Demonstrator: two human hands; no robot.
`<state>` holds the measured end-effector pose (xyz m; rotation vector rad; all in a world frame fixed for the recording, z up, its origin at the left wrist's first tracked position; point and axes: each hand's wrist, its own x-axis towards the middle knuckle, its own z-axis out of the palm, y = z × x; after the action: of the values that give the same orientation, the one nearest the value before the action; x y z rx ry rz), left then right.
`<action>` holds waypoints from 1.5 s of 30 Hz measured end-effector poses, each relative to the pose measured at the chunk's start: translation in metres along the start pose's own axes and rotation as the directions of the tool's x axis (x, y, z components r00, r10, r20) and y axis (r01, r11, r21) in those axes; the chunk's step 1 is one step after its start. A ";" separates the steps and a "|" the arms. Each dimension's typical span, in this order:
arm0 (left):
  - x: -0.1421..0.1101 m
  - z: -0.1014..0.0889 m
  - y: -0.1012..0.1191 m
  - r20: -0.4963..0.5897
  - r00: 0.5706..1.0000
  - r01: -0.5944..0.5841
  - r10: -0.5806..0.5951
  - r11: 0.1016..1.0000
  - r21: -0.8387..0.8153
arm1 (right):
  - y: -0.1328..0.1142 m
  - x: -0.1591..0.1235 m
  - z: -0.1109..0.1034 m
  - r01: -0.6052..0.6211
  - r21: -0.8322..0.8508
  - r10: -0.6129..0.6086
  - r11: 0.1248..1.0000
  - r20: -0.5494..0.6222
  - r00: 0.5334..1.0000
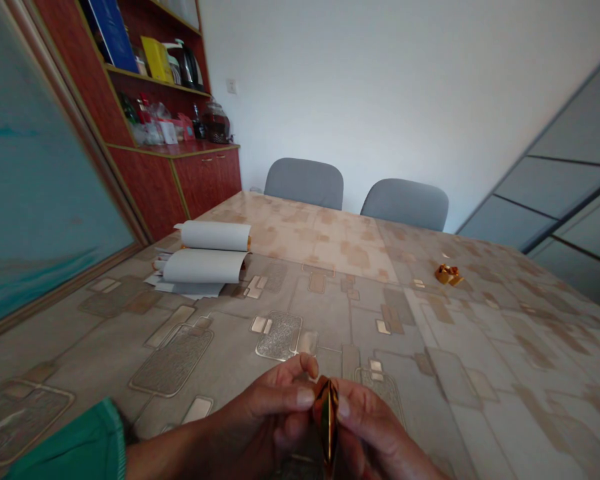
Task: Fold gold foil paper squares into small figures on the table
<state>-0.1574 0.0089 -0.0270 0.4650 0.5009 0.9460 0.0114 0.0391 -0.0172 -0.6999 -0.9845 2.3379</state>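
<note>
My left hand (265, 417) and my right hand (373, 430) are raised close together above the near edge of the table. Between their fingertips they pinch a narrow folded piece of shiny foil paper (326, 427), gold with dark green and red areas. Its lower end runs down out of the picture. Far ahead of my right hand, a small heap of folded gold foil pieces (447, 275) lies on the patterned tablecloth (280, 300). Two curling rolls of white paper (205, 265) rest on a flat stack of sheets, well beyond my left hand.
A green sleeve (65, 443) covers my left forearm. A teal panel (45, 167) stands along the left table edge. A red-brown wooden cabinet (180, 180) with bottles and jars is behind the paper. Two grey chairs (355, 190) stand at the far edge.
</note>
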 end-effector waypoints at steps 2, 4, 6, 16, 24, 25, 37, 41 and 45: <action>0.000 -0.001 -0.001 0.011 1.000 0.004 -0.003 0.999 -0.049 | 0.001 0.000 0.000 -0.024 0.009 0.024 1.000 -0.028 0.999; 0.001 -0.003 -0.002 0.025 0.999 -0.021 0.022 0.998 -0.053 | 0.002 0.000 -0.002 -0.014 0.020 0.015 1.000 -0.039 0.999; 0.001 -0.005 -0.003 0.018 0.999 -0.046 0.046 0.999 -0.010 | 0.004 0.001 -0.004 0.021 0.042 -0.019 0.999 -0.033 0.999; 0.004 -0.007 -0.006 -0.086 0.988 -0.121 0.129 0.988 0.091 | 0.009 0.004 -0.008 0.017 0.156 -0.021 0.988 0.025 0.999; 0.008 -0.001 -0.006 -0.173 0.969 -0.129 0.175 0.961 0.246 | 0.014 0.005 -0.011 0.001 0.159 -0.004 0.987 0.022 1.000; 0.008 0.000 -0.006 -0.198 0.965 -0.120 0.173 0.960 0.254 | 0.014 0.006 -0.012 -0.011 0.160 0.007 0.987 0.028 1.000; 0.008 -0.005 -0.002 -0.143 0.979 -0.103 0.144 0.958 0.266 | 0.009 0.005 -0.003 0.035 0.157 -0.037 0.987 0.008 0.999; 0.006 0.001 -0.003 -0.144 0.977 -0.110 0.154 0.955 0.276 | 0.003 0.004 0.005 0.027 0.142 -0.029 0.990 0.009 1.000; 0.007 0.004 -0.004 -0.189 0.968 -0.110 0.166 0.954 0.279 | 0.009 0.003 -0.003 0.015 0.128 -0.013 0.992 -0.014 1.000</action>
<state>-0.1488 0.0123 -0.0279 0.6540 0.8029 1.0747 0.0085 0.0370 -0.0269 -0.6539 -0.8223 2.3573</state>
